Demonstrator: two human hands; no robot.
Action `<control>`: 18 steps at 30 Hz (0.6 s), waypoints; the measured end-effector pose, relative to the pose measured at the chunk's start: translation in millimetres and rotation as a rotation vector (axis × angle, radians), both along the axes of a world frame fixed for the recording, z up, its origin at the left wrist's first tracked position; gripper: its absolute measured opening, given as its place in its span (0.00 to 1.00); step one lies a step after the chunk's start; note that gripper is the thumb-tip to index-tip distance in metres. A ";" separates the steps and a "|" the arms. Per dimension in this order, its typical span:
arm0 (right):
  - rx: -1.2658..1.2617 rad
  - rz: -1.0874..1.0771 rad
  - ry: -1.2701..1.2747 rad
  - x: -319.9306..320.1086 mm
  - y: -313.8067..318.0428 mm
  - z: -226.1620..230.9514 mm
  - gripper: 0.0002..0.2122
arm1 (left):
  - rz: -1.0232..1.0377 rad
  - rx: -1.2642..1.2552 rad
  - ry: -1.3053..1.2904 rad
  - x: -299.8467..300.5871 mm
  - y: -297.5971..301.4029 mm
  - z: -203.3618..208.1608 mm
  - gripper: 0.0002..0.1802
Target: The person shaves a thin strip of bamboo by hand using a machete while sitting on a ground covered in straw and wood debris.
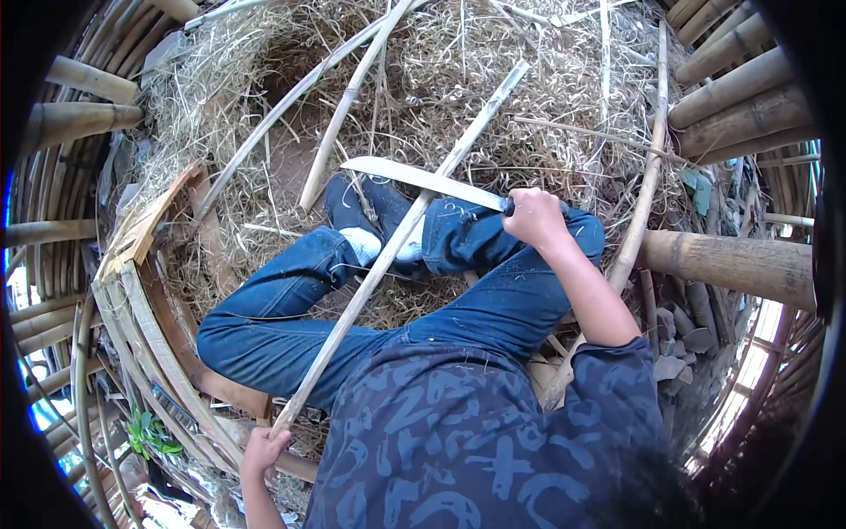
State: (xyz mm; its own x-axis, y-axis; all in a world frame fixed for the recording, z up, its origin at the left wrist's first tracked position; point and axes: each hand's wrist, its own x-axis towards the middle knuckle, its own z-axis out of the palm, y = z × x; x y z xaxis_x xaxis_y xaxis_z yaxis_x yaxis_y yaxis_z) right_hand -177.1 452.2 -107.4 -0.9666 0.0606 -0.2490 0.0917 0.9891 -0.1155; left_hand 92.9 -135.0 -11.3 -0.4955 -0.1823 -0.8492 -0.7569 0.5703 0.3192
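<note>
My left hand is closed round the near end of a long split bamboo strip. The strip slants up and to the right, across my crossed legs and past my shoes. In my right hand, wrapped round its dark handle, is a machete. Its broad pale blade points left and lies across the strip's upper part, above my shins. Blade and strip appear to touch where they cross. The fingers of my right hand hide most of the handle.
Curly bamboo shavings cover the ground ahead. Several bamboo poles lie on them. A wooden frame of boards stands at my left. On the right, a long thin pole runs beside my knee, near a thick bamboo pole and stone rubble.
</note>
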 end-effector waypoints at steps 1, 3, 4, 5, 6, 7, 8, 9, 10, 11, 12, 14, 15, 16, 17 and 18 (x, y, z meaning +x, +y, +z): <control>0.005 -0.040 0.016 -1.8 5.6 -2.0 0.10 | -0.024 -0.072 0.083 2.5 1.5 -7.8 0.22; 0.015 -0.102 0.065 -8.3 24.8 -5.4 0.09 | -0.225 -0.229 0.223 11.9 5.1 -18.6 0.22; 0.079 -0.071 0.076 -12.9 34.3 -7.4 0.08 | -0.254 -0.223 0.270 14.3 5.5 -26.4 0.22; 0.144 -0.038 0.085 -17.4 43.2 -7.4 0.08 | -0.280 -0.220 0.316 17.1 6.9 -32.8 0.22; 0.172 -0.045 0.057 -20.7 50.9 -4.9 0.08 | -0.356 -0.209 0.350 18.3 9.9 -41.6 0.22; 0.180 -0.049 0.068 -20.8 56.1 -1.2 0.08 | -0.299 -0.179 0.331 11.8 21.5 -40.7 0.22; 0.183 -0.051 0.082 -21.4 58.9 3.5 0.08 | -0.240 -0.153 0.315 5.0 32.8 -38.5 0.22; 0.188 -0.053 0.095 -21.7 59.7 7.0 0.09 | -0.179 -0.127 0.296 0.2 44.7 -35.7 0.22; 0.213 -0.039 0.083 -20.7 55.8 9.2 0.08 | -0.117 -0.104 0.269 -0.3 42.9 -36.9 0.22; 0.176 -0.039 0.100 -19.4 49.6 11.3 0.08 | -0.056 -0.080 0.241 -0.5 42.0 -38.5 0.22; 0.140 -0.040 0.116 -18.4 39.8 12.9 0.08 | -0.048 -0.086 0.258 1.8 42.0 -41.6 0.22; 0.092 -0.032 0.105 -11.6 21.0 14.4 0.09 | -0.038 -0.088 0.254 6.2 40.9 -45.5 0.22; 0.060 0.023 0.105 -6.0 14.2 15.2 0.10 | -0.032 -0.089 0.239 6.0 40.5 -44.5 0.22; 0.056 0.069 0.094 -3.5 5.7 14.6 0.10 | -0.003 -0.069 0.194 4.2 39.1 -46.3 0.22; 0.050 0.118 0.084 -1.6 -2.6 14.3 0.10 | 0.029 -0.050 0.149 3.8 38.6 -47.9 0.23; 0.035 0.162 0.038 1.4 -9.7 19.1 0.10 | -0.009 -0.073 0.205 6.0 38.7 -49.3 0.23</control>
